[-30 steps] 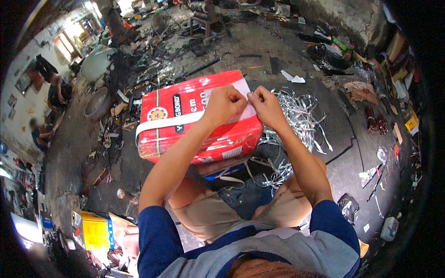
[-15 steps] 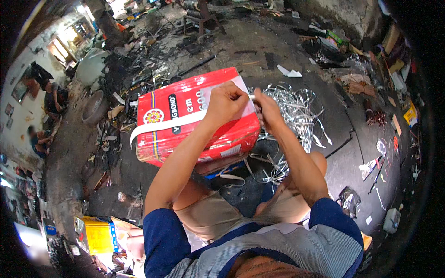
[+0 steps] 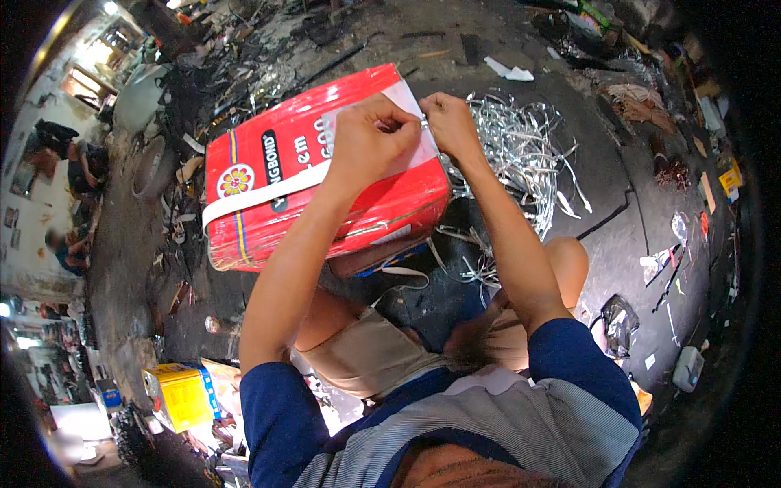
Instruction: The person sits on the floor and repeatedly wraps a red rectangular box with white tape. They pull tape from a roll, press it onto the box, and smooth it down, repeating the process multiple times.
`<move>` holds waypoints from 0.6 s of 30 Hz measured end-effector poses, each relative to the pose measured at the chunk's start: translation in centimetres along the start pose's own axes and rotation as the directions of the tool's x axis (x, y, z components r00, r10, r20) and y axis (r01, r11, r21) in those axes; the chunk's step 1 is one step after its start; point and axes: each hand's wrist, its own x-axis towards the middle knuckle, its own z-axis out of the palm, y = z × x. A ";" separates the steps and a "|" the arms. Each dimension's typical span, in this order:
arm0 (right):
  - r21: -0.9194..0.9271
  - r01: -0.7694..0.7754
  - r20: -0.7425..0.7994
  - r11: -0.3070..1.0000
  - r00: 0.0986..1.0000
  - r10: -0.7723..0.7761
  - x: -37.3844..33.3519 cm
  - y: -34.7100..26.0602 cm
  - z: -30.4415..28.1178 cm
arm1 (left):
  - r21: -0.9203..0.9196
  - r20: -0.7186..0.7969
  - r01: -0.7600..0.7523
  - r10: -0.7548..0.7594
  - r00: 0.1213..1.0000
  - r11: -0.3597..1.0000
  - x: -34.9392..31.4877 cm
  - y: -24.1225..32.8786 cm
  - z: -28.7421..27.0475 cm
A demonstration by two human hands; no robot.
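Note:
A red carton (image 3: 399, 199) with a flower emblem sits in front of my legs, tilted in the view. A flat white strap (image 3: 264, 203) runs across its top and bends down over the left end. My left hand (image 3: 366, 142) lies over the carton's top toward the right end, its fingers pinched on the strap. Just beyond the carton's right end, my right hand (image 3: 451, 126) is closed with the knuckles up. What it grips is hidden by its own fingers.
A tangle of shiny silver strips (image 3: 525, 154) lies right of the carton. Nearby are a black plastic bag (image 3: 618, 321), a white block-shaped object (image 3: 689, 368) and a yellow box (image 3: 183, 396). Scraps litter the dark floor. Other people sit at the far left.
My right hand has shifted up and toward the carton's far right corner, its fingers now curled tighter. My left hand remains on the strap. The whole view has shifted slightly.

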 end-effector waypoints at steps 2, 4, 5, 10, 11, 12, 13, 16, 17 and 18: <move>0.046 -0.053 -0.024 0.998 0.998 0.054 -0.2 3.9 1.4 | 0.012 0.020 0.033 -0.033 0.999 0.999 0.2 -0.1 -0.1; -0.034 -0.132 -0.018 0.991 0.991 0.131 -1.0 8.0 2.8 | 0.057 0.001 0.048 -0.048 0.999 0.997 0.1 0.3 -0.3; -0.019 -0.167 -0.015 0.986 0.986 0.166 -1.6 10.1 3.5 | 0.053 0.005 0.044 -0.045 0.999 0.998 0.3 0.4 -0.4; -0.266 -0.302 0.094 0.915 0.937 0.336 -4.7 20.1 4.9 | 0.060 0.015 0.024 -0.025 1.000 0.998 0.4 0.4 0.0; -0.329 -0.356 0.105 0.875 0.907 0.408 -4.8 22.0 5.3 | 0.062 0.022 0.012 -0.014 1.000 0.998 0.8 0.3 0.2; -0.302 -0.352 0.063 0.886 0.920 0.387 -5.4 23.6 5.8 | 0.061 0.030 0.011 -0.012 0.999 0.998 0.8 0.2 0.4; -0.275 -0.341 0.029 0.899 0.932 0.362 -5.8 23.9 6.6 | 0.066 0.029 0.012 -0.014 0.999 0.998 0.7 0.3 0.2; -0.353 -0.379 0.051 0.855 0.905 0.422 -6.5 26.0 7.3 | 0.095 0.015 0.063 -0.065 0.998 0.993 0.4 0.1 -0.1; -0.403 -0.421 0.026 0.813 0.882 0.470 -6.9 28.5 7.0 | 0.086 0.031 0.047 -0.050 0.998 0.995 0.8 0.2 0.3; -0.446 -0.458 0.010 0.769 0.856 0.517 -7.5 30.3 6.8 | 0.087 0.044 0.039 -0.043 0.998 0.995 0.8 0.1 0.5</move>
